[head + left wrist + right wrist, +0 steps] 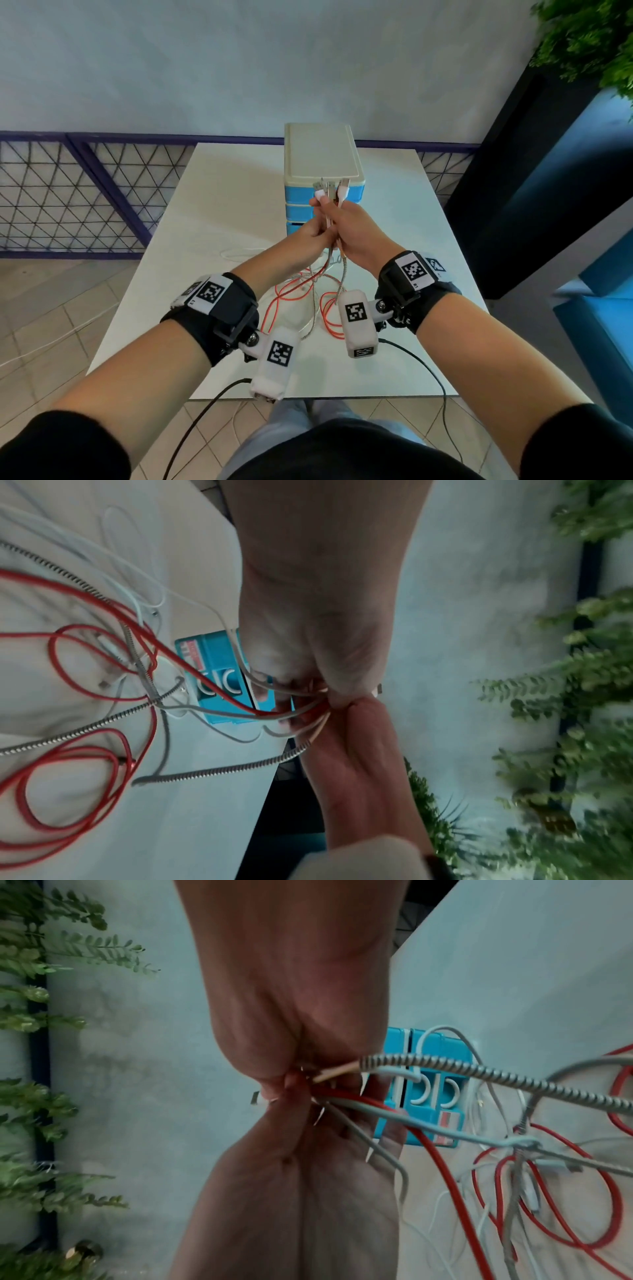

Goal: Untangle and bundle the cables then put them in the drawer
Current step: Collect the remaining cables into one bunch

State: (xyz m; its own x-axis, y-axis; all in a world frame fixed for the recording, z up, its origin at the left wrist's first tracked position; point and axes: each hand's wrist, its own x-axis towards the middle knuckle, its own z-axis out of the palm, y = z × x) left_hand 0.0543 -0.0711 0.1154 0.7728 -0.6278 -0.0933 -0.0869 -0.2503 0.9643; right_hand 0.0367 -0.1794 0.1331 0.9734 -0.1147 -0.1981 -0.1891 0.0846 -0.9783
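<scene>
Both hands are raised over the white table [239, 192] and grip one bunch of cables [331, 192] near its plug ends, which stick up above the fists. My left hand [317, 228] holds the bunch from the left and my right hand [339, 219] from the right, pressed together. A red cable [291, 291], a silver braided cable [342, 277] and thin white cables [137, 599] hang from the fists in tangled loops onto the table. Behind the hands stands the drawer unit [322, 161], blue drawers [441, 1069] under a cream top, all closed.
A purple mesh railing [68, 192] runs behind the table on the left. A dark panel and blue seat [599, 212] stand to the right, with a green plant [589, 37] above. A white cord [51, 342] lies on the tiled floor to the left.
</scene>
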